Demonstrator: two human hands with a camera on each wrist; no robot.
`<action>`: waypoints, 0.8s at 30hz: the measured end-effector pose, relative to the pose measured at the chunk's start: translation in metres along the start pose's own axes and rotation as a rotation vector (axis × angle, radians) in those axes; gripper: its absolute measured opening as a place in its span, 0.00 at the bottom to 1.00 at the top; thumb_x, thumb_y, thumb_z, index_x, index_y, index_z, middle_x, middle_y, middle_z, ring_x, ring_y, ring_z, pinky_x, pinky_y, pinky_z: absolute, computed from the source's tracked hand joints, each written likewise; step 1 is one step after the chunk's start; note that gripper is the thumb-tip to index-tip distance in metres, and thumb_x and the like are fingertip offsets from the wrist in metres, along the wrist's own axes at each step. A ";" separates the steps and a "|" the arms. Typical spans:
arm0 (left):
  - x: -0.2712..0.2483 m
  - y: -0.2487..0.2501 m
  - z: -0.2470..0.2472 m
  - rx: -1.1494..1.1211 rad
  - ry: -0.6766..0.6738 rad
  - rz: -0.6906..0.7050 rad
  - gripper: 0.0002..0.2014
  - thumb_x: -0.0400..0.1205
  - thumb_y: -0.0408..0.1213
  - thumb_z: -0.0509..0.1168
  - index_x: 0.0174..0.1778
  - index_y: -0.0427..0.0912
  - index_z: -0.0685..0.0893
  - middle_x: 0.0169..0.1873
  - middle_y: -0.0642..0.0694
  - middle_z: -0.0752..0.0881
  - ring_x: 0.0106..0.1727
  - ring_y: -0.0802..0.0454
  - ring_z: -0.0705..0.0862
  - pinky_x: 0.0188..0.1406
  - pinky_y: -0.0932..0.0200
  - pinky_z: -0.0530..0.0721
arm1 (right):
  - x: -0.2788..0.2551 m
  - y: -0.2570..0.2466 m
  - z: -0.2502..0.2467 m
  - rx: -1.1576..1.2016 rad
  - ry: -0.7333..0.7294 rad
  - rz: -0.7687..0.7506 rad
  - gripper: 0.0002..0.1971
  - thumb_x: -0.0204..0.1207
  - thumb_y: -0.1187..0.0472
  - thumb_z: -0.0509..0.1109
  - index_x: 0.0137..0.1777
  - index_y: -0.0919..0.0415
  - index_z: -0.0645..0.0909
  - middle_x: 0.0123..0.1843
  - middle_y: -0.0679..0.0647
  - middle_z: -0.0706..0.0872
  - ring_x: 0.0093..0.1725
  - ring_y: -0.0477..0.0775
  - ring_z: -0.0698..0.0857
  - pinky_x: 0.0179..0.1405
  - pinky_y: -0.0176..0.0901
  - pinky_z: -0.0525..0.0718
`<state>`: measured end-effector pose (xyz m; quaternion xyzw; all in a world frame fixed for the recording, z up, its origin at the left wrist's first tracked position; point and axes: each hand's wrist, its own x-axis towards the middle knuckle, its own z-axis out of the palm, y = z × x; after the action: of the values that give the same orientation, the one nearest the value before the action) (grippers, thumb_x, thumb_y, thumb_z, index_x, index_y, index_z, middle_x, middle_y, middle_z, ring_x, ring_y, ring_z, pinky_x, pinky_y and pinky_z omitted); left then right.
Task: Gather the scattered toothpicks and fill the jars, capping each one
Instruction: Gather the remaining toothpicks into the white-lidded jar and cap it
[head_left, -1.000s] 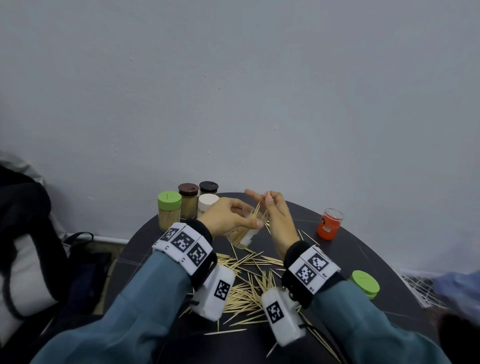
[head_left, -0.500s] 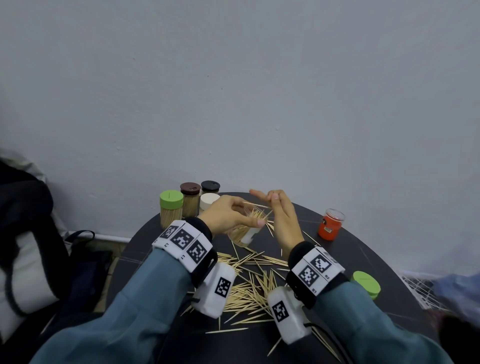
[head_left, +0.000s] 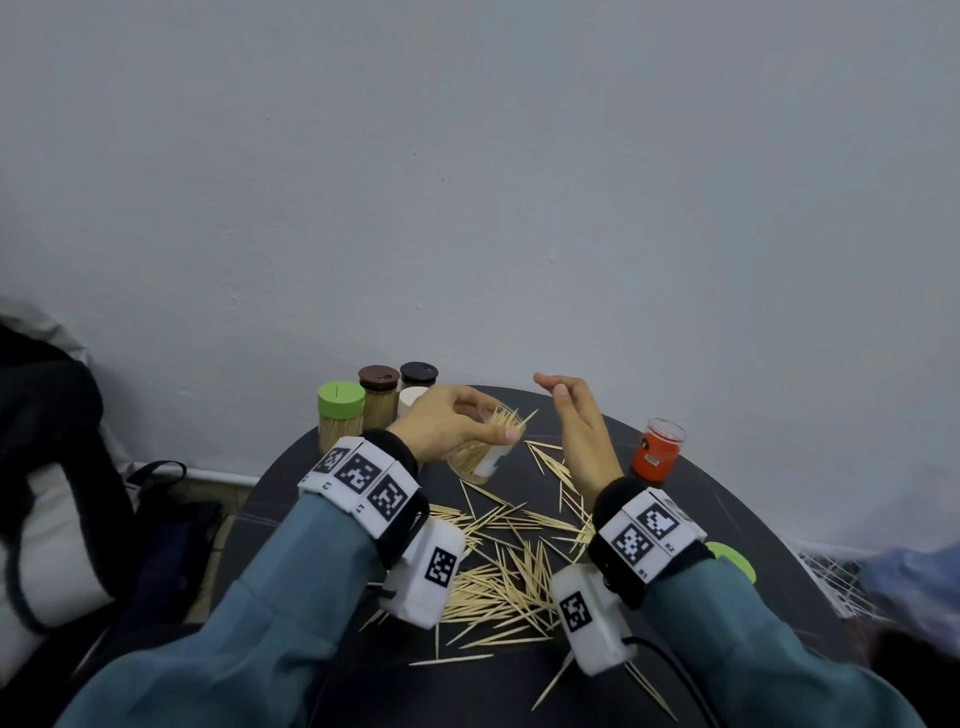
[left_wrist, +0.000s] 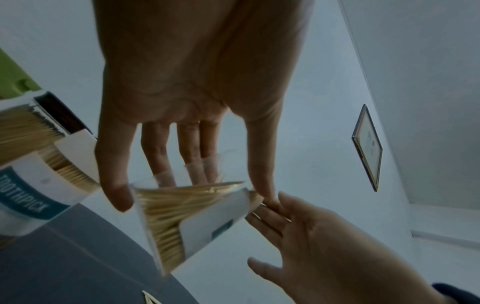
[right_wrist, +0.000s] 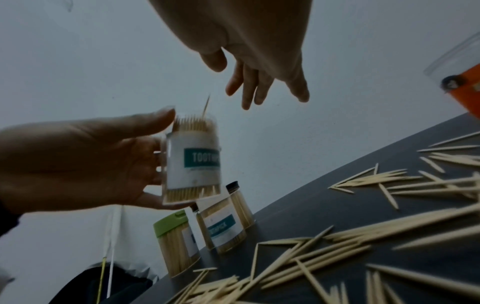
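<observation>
Toothpicks (head_left: 511, 582) lie scattered over the dark round table (head_left: 810, 519) in front of us, thickest between our two wrists. Our left hand (head_left: 447, 423) grips a clear jar (head_left: 485, 449) with a white label, lifted off the table and tilted, thumb on one side and fingers curled round the other. That jar is packed with toothpicks, has no cap on it, and their tips stick out of its open mouth, one poking higher than the rest in the right wrist view. Our right hand (head_left: 576, 423) hovers just beside the jar's mouth, fingers straight and relaxed, holding nothing we can see. Behind the held jar, at the far edge of the table, stands a cluster of filled, capped jars: one with a green cap (head_left: 341, 399), one with a brown cap (head_left: 378, 378), one with a black cap (head_left: 418, 374), and a white cap (head_left: 411, 400) partly hidden by our left hand. To the right of the held jar stands an orange jar (head_left: 656, 451) with an open clear rim. A loose green lid (head_left: 733, 561) lies on the table nearer to us than the orange jar, just beside our right wrist.
</observation>
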<state>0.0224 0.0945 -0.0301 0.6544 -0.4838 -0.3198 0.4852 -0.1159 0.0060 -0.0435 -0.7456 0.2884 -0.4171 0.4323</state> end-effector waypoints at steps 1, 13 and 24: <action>0.001 -0.001 -0.001 0.004 0.004 -0.003 0.26 0.71 0.40 0.76 0.65 0.41 0.81 0.60 0.43 0.82 0.63 0.48 0.79 0.56 0.55 0.78 | 0.000 0.000 -0.004 -0.010 -0.007 0.004 0.13 0.86 0.58 0.50 0.63 0.56 0.74 0.66 0.43 0.77 0.70 0.42 0.71 0.66 0.35 0.65; 0.001 -0.003 0.000 -0.039 0.027 -0.020 0.22 0.72 0.38 0.76 0.61 0.41 0.81 0.56 0.42 0.83 0.60 0.47 0.81 0.57 0.52 0.79 | -0.020 -0.004 0.002 -0.288 -0.432 0.011 0.23 0.86 0.50 0.45 0.81 0.45 0.52 0.83 0.43 0.53 0.82 0.40 0.47 0.81 0.57 0.35; -0.011 0.001 -0.045 -0.047 0.188 -0.033 0.24 0.71 0.37 0.76 0.63 0.40 0.82 0.45 0.52 0.82 0.41 0.64 0.80 0.28 0.74 0.76 | -0.013 -0.005 0.015 -0.569 -0.637 0.074 0.27 0.80 0.55 0.65 0.77 0.56 0.63 0.78 0.52 0.67 0.77 0.49 0.65 0.71 0.37 0.63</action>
<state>0.0583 0.1194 -0.0156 0.6779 -0.4175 -0.2760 0.5385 -0.1093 0.0246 -0.0479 -0.9158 0.2707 -0.0541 0.2916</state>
